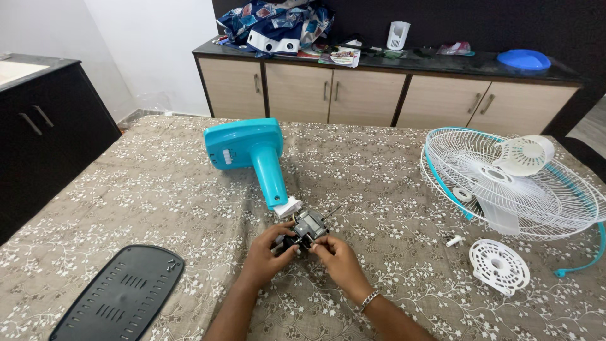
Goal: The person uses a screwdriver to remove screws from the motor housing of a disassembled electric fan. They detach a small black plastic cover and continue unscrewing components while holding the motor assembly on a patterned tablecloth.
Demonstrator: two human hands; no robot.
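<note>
Nearest the camera, the left hand (273, 247) and right hand (333, 252) both pinch the bare fan motor (307, 226), fingers closed on its near end, around the middle of the table (391, 189). The motor joins the turquoise stand (252, 151), lying toward the far edge. This looks like dismantling work on the motor; steadying it seems needed next. White grilles (505, 183) lie at the right edge, a black base plate (120, 293) near the left corner.

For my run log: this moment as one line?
left hand: grips fan motor | right hand: on motor | stand: lying flat
</note>
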